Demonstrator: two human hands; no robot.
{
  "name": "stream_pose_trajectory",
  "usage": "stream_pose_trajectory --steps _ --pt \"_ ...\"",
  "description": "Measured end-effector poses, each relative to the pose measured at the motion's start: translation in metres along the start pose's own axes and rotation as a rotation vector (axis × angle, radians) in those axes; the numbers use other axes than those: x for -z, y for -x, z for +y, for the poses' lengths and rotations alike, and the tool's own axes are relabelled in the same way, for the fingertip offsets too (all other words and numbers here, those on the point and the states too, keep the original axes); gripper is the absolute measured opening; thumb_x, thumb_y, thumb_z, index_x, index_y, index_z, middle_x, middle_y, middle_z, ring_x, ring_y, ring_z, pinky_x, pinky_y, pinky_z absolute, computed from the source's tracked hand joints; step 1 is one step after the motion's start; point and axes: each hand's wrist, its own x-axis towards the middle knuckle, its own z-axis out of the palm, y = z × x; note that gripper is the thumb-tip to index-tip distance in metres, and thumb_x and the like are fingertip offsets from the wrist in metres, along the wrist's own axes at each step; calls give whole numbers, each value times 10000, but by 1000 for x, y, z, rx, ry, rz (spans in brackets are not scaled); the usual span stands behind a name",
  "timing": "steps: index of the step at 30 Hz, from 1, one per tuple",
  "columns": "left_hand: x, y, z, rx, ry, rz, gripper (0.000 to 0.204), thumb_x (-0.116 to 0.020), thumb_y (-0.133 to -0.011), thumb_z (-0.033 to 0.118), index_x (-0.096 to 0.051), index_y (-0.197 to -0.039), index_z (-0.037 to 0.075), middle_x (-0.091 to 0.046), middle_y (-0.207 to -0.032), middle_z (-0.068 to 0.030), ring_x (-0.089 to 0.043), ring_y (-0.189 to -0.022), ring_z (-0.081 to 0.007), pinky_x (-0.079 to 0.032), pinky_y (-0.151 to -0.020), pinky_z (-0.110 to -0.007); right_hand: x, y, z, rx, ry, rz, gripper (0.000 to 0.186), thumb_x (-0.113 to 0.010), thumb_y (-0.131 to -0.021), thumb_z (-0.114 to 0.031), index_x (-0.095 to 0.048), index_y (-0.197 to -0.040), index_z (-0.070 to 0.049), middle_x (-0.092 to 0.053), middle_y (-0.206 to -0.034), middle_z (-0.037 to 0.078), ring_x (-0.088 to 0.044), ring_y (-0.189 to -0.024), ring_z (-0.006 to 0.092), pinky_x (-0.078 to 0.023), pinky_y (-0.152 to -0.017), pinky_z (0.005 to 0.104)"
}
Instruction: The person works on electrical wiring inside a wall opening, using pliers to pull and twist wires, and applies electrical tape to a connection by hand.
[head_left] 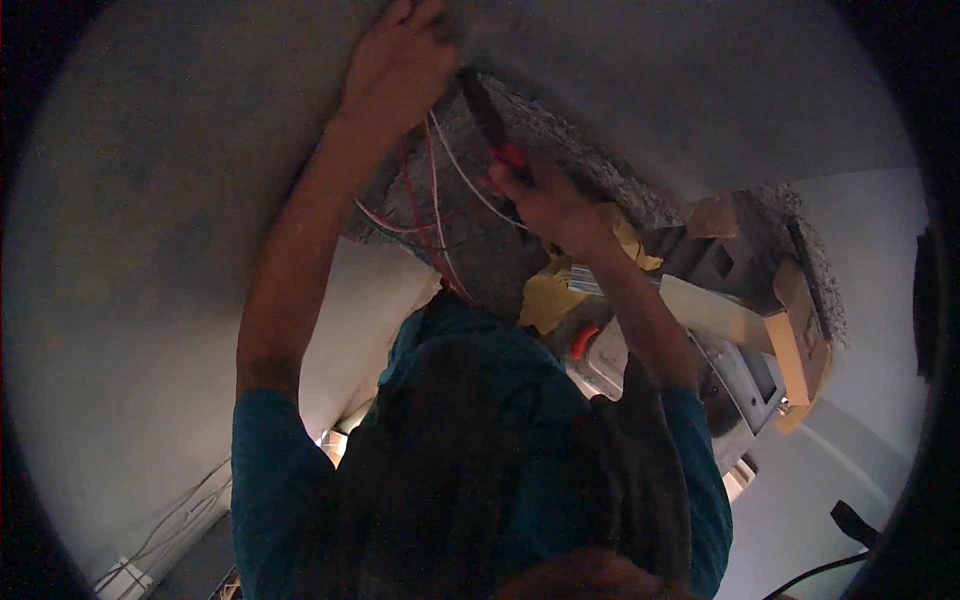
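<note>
My left hand (400,65) is raised against the grey wall at the top. Its fingers are curled together, and the dim light hides what lies between them. My right hand (550,205), lower and to the right, grips a long dark tool with a red handle (487,112). The tool points up toward my left hand; its exact kind is too dark to tell. Thin white wires (436,180) and red wires (413,190) hang just below my left hand and run down toward my body. Their upper ends disappear near that hand.
Below my right forearm lie yellow paper (550,297), an open cardboard box (790,335), a grey metal box (745,385) and an orange-red handled object (585,342). Cables (180,520) run along the lower left wall. A black cable (820,572) is at lower right.
</note>
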Motion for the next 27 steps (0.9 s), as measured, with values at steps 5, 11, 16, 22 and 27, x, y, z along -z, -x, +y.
stream_pose_trajectory --steps 5,11,16,22,27 --pt "-8 -7 -1 10 -29 38 318 -497 -995 271 -697 -1222 176 -391 -1547 -70 -271 -1459 -256 -170 -1223 -415 1 0 -4 11 64 -10 461 -548 -981 -408 -571 -1251 -35 -643 -1176 234 -616 -1109 398 -473 -964 452" --pt "-1 -1 1 -55 -147 -64 324 -518 -982 310 -693 -1232 204 -420 -1530 -50 -259 -1464 -242 -126 -1227 -433 -4 5 3 67 72 70 454 -550 -980 -373 -542 -1279 -31 -636 -1154 267 -621 -1071 428 -479 -925 466" --pt "-3 -2 -3 -129 -131 1 318 -535 -962 310 -700 -1210 198 -519 -1454 -28 -272 -1468 -229 -102 -1232 -439 -1 1 -8 20 84 13 472 -546 -973 -387 -540 -1284 -32 -647 -1115 281 -627 -1058 448 -487 -913 481" --pt "6 -3 -2 -176 -185 -15 334 -514 -992 318 -677 -1235 157 -570 -1395 -69 -383 -1407 -246 -196 -1209 -451 3 1 -15 -48 126 28 485 -553 -968 -438 -588 -1242 -39 -676 -1081 188 -614 -1045 332 -469 -929 412" --pt "-33 -12 -15 -229 -103 641 268 -578 -832 169 -722 -1051 111 -663 -1163 -84 -538 -1194 -264 -431 -1029 -423 5 0 -21 -37 115 -42 525 -531 -960 -451 -568 -1267 -28 -666 -1111 282 -619 -1098 463 -488 -943 484"
